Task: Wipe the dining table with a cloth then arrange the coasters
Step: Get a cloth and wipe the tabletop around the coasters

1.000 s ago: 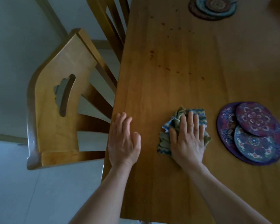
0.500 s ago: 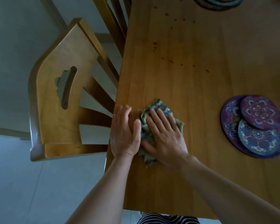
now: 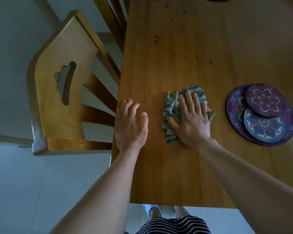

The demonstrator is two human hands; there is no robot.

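While right hand (image 3: pixel 191 120) presses cloth (image 3: pixel 171 107) with straight fingers, left hand (image 3: pixel 130 125) beside cloth lies flat, holding nothing. Advised: firm overlapping strokes toward stains (image 3: pixel 156 38) beyond cloth, avoiding coasters (image 3: pixel 260 114) right of cloth.

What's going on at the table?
Someone is wiping the table. The right hand presses flat on a crumpled cloth, and the left hand rests flat by the table's left edge. Farther up the table there are reddish spots that haven't been wiped yet. The coasters lie in an overlapping pile right of the cloth, and nobody is touching them.
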